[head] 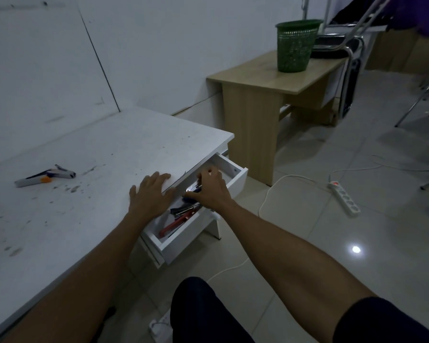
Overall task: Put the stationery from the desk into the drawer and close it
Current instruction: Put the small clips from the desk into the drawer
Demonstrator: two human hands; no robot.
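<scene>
The white drawer under the white desk stands pulled out to the right. Inside it lie a red-handled tool, a dark stapler-like item and a blue item. My right hand reaches down into the drawer, fingers curled over the blue item and a small shiny piece; whether it grips them is unclear. My left hand lies flat, fingers spread, on the desk's edge just above the drawer. A small heap of stationery, white, dark and orange, rests on the desk at the far left.
A wooden side table with a green mesh bin stands behind the drawer. A white power strip and its cable lie on the tiled floor to the right. Chair legs stand at the far right. My knee is below the drawer.
</scene>
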